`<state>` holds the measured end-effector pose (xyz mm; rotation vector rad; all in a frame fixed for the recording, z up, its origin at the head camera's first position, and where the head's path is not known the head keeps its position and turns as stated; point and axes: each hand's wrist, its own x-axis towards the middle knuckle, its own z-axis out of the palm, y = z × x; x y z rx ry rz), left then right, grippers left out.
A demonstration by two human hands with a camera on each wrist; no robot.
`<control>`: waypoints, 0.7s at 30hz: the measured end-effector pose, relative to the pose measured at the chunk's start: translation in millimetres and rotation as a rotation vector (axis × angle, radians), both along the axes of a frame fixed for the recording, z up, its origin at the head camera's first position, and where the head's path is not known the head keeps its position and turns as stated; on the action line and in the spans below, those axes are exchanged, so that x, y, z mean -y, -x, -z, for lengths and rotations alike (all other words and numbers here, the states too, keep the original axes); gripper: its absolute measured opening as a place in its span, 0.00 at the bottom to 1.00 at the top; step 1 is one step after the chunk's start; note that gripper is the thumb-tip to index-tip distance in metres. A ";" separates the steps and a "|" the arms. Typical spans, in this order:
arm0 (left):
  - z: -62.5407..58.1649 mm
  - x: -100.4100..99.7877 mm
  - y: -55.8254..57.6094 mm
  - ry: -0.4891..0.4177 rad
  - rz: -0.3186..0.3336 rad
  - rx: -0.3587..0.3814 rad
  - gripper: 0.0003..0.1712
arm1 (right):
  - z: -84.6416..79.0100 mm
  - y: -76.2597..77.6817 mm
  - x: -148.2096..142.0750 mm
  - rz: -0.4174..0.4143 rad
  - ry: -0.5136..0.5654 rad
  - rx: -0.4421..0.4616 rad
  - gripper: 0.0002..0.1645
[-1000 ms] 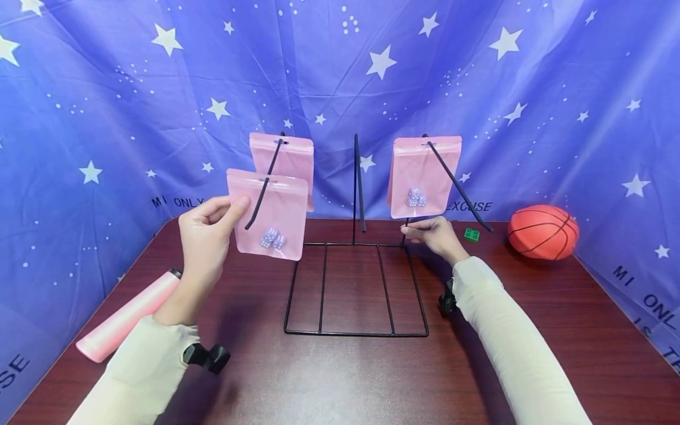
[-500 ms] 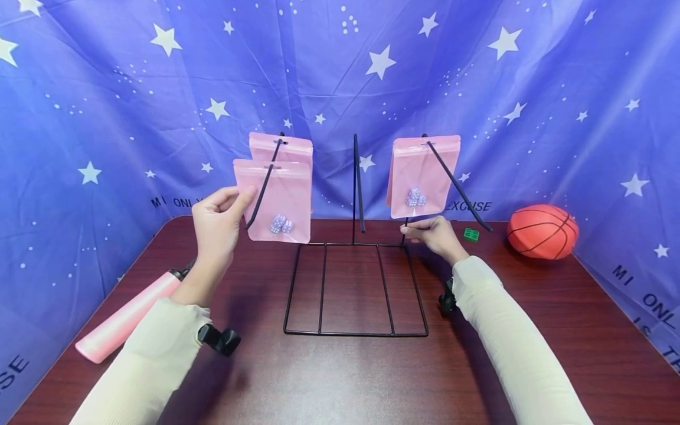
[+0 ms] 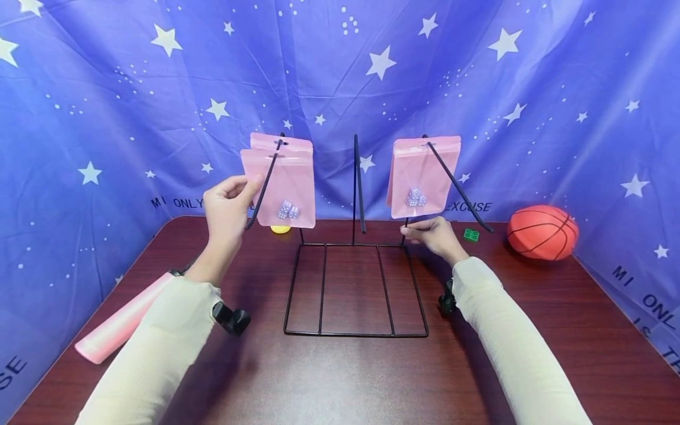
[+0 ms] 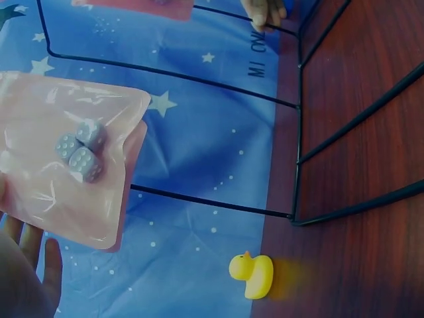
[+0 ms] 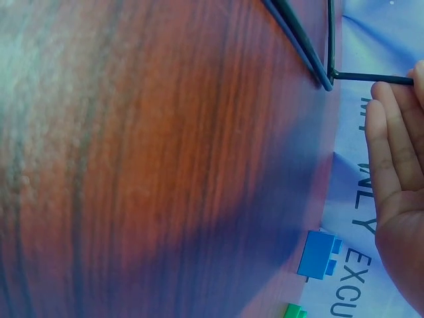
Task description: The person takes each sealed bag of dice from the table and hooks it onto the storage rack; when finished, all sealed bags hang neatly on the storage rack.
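In the head view my left hand [image 3: 227, 212] pinches the left edge of a pink pouch [image 3: 284, 183] between thumb and fingers. Three lavender dice [image 3: 288, 210] show inside it. The left hook [image 3: 264, 192] of a black wire rack [image 3: 356, 335] runs through the pouch's top slot. Close behind hangs another pink pouch [image 3: 260, 140], mostly covered. At the right, my right hand [image 3: 438, 239] holds the rack's upright below a pink pouch [image 3: 425, 177] with dice; another pouch edge peeks out behind it. The middle hook [image 3: 360, 189] bears nothing.
A red basketball [image 3: 543, 232] and a green toy brick [image 3: 471, 234] stand at the right back. The right wrist view adds a blue brick [image 5: 317, 254]. A yellow rubber duck [image 4: 255, 275] sits by the table's back edge. Under my left forearm lies a pink cylinder [image 3: 122, 319].
My left hand has slid the front pouch up and back along the left hook, closer to the pouch behind. The duck has come into sight below it. My right hand stays put.
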<state>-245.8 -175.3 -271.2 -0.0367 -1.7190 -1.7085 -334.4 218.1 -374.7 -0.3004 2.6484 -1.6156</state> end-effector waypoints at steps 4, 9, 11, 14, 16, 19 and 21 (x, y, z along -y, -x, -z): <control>-2.7 -0.8 6.2 0.040 -0.043 0.027 0.09 | 0.1 -0.2 0.8 -0.009 0.013 -0.001 0.22; -8.3 0.3 12.6 0.065 -0.093 0.091 0.12 | 0.0 -0.2 1.7 -0.009 0.008 -0.010 0.21; -10.5 0.5 15.1 0.079 -0.113 0.110 0.14 | -0.2 -0.4 1.7 -0.008 0.008 -0.009 0.21; -12.8 -0.1 18.4 0.099 -0.140 0.124 0.17 | -0.4 -0.7 1.4 -0.006 0.003 -0.003 0.22; -13.6 -0.7 20.2 0.108 -0.154 0.128 0.18 | -0.6 -1.0 1.3 -0.006 -0.003 -0.002 0.22; -13.2 -1.2 23.6 0.109 -0.173 0.129 0.19 | -0.7 -1.5 1.1 -0.005 -0.006 -0.003 0.22; -12.3 -1.0 26.4 0.117 -0.193 0.134 0.20 | -0.5 -1.5 1.4 -0.005 0.000 -0.003 0.22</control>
